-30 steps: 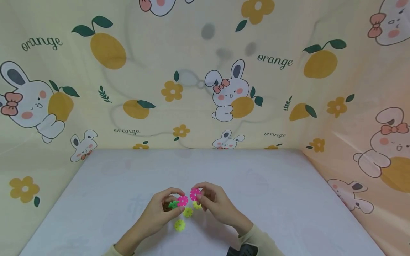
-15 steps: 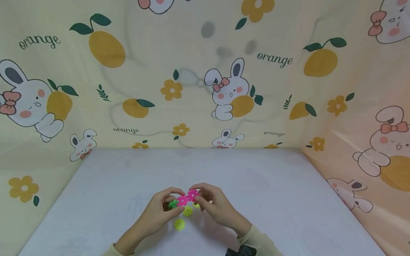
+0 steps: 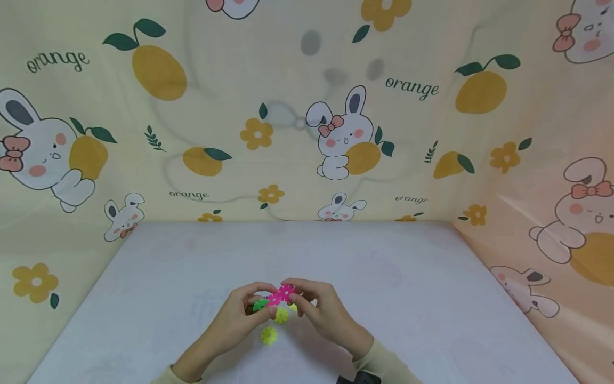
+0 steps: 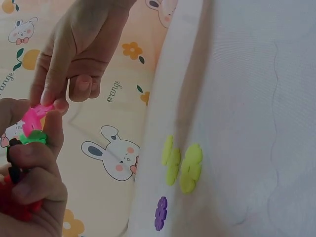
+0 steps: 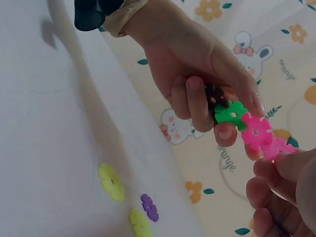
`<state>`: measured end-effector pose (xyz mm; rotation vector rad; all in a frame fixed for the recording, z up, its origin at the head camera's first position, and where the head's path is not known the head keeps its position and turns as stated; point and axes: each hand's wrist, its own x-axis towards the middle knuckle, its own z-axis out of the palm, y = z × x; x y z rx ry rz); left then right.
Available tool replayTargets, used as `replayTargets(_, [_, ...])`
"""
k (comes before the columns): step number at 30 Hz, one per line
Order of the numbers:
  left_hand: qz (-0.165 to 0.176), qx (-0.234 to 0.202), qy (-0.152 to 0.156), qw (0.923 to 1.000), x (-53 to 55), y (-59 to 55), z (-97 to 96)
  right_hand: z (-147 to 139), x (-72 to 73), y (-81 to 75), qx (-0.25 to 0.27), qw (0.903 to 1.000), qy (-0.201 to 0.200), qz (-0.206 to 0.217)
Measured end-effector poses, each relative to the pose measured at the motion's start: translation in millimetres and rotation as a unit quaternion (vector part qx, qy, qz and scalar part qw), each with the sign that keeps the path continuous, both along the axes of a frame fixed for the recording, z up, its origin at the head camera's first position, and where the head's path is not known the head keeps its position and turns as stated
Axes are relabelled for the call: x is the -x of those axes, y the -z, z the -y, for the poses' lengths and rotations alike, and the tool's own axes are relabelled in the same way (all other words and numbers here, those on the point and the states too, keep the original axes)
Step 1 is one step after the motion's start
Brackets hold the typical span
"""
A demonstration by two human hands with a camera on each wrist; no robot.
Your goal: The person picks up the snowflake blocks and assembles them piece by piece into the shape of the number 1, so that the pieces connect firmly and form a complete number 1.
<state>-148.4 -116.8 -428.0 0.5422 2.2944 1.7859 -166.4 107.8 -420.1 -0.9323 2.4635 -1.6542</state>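
My left hand (image 3: 235,316) grips a chain of plastic snowflake discs. A dark disc (image 5: 216,98), a green disc (image 5: 231,114) and a pink disc (image 5: 256,132) run outward from its fingers in the right wrist view. Red pieces (image 4: 17,203) show within its curled fingers in the left wrist view. My right hand (image 3: 331,309) pinches a second pink disc (image 5: 278,148) between thumb and fingers. Its edge meets the chain's pink disc, the two overlapping at the rim. Both hands are above the front part of the table.
Below the hands, yellow discs (image 3: 269,335) lie on the white tabletop (image 3: 408,298), beside a purple disc (image 4: 161,213). A cloth printed with rabbits and oranges (image 3: 216,106) hangs behind the table and along both sides.
My right hand has moved left with its pink disc, closing the gap to the pink disc in my left hand. The left hand has stayed nearly still.
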Motion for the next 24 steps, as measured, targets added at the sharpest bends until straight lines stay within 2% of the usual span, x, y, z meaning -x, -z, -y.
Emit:
replayTargets(8, [-0.005, -0.016, 0.016, 0.9997, -0.9, 0.3, 0.8, 0.0, 1.1, 3.2, -0.002, 0.9998, 0.001, 0.018])
replayTargets(13, [0.004, -0.014, 0.015, 0.9998, -0.1, 1.1, 0.2, 1.0, -1.2, 4.3, -0.016, 0.9995, 0.013, 0.026])
replayTargets(24, [0.008, -0.009, 0.011, 0.9999, -0.6, 1.6, -1.0, 2.4, -3.7, 4.7, -0.019, 0.9996, 0.012, 0.015])
